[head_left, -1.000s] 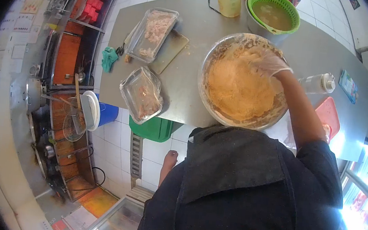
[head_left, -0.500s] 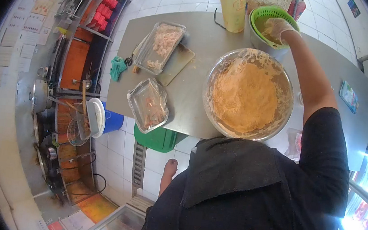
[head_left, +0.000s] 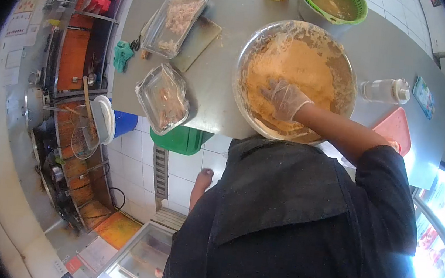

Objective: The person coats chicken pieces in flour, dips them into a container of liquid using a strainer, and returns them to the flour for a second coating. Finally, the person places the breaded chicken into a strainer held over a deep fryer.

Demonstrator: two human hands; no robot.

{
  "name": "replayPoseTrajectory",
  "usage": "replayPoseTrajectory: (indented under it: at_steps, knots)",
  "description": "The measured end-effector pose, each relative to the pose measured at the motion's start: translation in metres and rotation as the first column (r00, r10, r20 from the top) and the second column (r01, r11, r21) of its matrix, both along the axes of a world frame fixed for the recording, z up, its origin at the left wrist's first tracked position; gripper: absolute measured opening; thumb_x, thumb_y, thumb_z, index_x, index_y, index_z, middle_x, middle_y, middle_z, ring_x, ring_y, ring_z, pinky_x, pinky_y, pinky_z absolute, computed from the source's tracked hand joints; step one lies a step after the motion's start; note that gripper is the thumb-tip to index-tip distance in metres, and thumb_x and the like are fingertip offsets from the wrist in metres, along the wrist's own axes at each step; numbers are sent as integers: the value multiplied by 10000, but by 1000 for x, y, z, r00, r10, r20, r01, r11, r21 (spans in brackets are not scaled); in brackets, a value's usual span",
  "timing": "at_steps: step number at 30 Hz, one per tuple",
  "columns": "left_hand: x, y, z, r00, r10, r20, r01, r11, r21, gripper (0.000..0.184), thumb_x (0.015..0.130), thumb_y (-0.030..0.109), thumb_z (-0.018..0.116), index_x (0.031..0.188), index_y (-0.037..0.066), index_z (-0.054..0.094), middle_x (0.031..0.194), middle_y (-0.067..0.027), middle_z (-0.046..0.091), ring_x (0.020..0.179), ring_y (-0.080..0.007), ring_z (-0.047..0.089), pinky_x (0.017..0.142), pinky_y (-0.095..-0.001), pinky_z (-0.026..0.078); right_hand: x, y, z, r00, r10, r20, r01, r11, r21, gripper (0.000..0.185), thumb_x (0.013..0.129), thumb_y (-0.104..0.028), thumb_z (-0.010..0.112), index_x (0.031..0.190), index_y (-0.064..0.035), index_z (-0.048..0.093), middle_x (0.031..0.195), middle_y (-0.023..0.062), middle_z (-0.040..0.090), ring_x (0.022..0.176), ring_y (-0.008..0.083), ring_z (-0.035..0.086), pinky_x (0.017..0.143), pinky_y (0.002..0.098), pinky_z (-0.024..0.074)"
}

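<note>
My right hand (head_left: 287, 100), in a clear glove, is down at the orange-tan powder (head_left: 300, 66) in a large steel bowl (head_left: 351, 79). Its fingers are somewhat apart, and no item shows in them. Behind the bowl, a green strainer (head_left: 361, 11) sits in a container of cloudy liquid (head_left: 332, 1). My left hand (head_left: 206, 174) hangs low beside my body, away from the table, with its fingers curled and nothing visible in them.
The steel table (head_left: 212, 105) holds a tray of pale meat (head_left: 183, 15), a cutting board (head_left: 203, 42), a plastic-covered tray (head_left: 164, 100), a clear jar (head_left: 385, 91) and a pink tray (head_left: 397, 129). A green bin (head_left: 179, 140) and a blue bucket (head_left: 124, 126) stand below.
My right hand went from the bowl's far side to the green strainer's liquid, then back to the powder at the bowl's near side. My left hand stays low. The camera view has shifted.
</note>
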State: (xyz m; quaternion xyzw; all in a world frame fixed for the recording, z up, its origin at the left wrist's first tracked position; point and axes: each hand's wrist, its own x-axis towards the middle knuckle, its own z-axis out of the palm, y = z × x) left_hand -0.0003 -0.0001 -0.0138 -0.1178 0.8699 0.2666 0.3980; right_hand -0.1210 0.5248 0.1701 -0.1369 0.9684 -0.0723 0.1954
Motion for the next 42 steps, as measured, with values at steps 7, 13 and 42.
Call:
replayPoseTrajectory:
  at_steps: [7, 13, 42]
  knots:
    - [-37, 18, 7, 978, 129, -163, -107, 985, 132, 321, 927, 228, 607, 1153, 1, 633, 1016, -164, 685, 731, -241, 683, 637, -334, 551, -14, 28, -6, 922, -126, 366, 209, 958, -196, 620, 882, -308, 603, 1455, -111, 472, 1245, 272, 607, 1114, 403, 625, 973, 489, 488]
    - [2, -11, -6, 999, 40, 26, -41, 998, 56, 319, 924, 228, 617, 1156, 10, 628, 1026, -167, 683, 723, -233, 681, 629, -333, 552, -13, 69, 20, 918, -339, 204, 382, 894, -235, 566, 903, -416, 621, 1394, -140, 558, 1249, 213, 641, 1121, 397, 620, 1009, 460, 474]
    - [12, -26, -30, 990, 115, 87, -117, 993, 13, 346, 922, 261, 629, 1140, -8, 623, 906, -175, 703, 636, -239, 673, 600, -370, 542, -10, 99, 9, 940, -290, -178, 249, 943, -219, 299, 888, -222, 616, 1165, -132, 682, 956, 170, 692, 885, 347, 669, 784, 465, 540]
